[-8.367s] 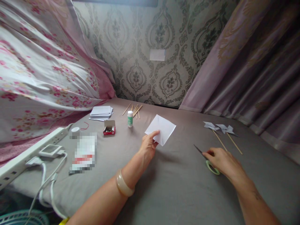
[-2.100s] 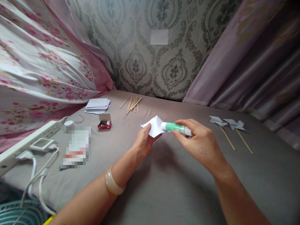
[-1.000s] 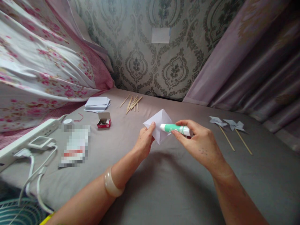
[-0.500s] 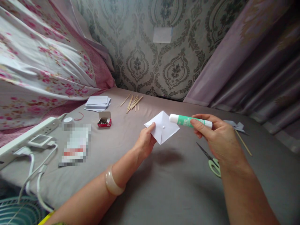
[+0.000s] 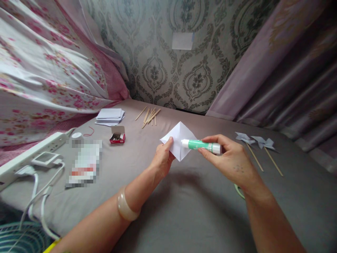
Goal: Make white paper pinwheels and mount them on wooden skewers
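Pinched at its left corner, a creased white paper square is held up by my left hand, thumb on top. My right hand grips a green and white glue stick that lies nearly level. Its white tip is at the middle of the paper, apparently touching it. Behind my right hand, two white paper pinwheels on wooden sticks rest on the grey cloth. Mostly hidden under my right wrist are scissors with a pale green handle.
On the left lie a stack of white paper, several wooden sticks, an open red box of small metal pieces, a white cap and a blurred packet. A power strip with cords runs along the left edge.
My right hand has moved left and slightly down, bringing the glue stick from the paper's right corner to its middle. Both pinwheels now show; the scissors are more covered. My left hand barely moved.
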A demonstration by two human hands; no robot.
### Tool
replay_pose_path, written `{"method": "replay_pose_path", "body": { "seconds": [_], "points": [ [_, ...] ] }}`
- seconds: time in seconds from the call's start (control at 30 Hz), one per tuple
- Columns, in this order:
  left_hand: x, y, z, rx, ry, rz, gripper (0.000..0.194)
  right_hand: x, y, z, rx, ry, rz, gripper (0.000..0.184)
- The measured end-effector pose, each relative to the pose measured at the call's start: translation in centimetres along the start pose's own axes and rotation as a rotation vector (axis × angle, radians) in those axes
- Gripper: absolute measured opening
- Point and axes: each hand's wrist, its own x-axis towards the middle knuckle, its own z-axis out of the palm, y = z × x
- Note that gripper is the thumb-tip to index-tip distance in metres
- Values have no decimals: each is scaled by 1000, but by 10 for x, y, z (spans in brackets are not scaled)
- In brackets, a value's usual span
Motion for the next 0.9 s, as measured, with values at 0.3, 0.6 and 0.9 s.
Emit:
{"method": "replay_pose_path", "body": {
  "seconds": [0.3, 0.6, 0.9],
  "points": [
    [2, 3, -5, 4, -52, 153, 28, -3, 1, 18, -36, -6, -24, 25],
    [3, -1, -8, 178, -105, 267, 38, -3, 2, 33, 103, 61, 81, 36],
    [6, -6, -10, 258, -142, 269, 42, -1, 11, 31, 135, 35, 37, 31]
  ]
}}
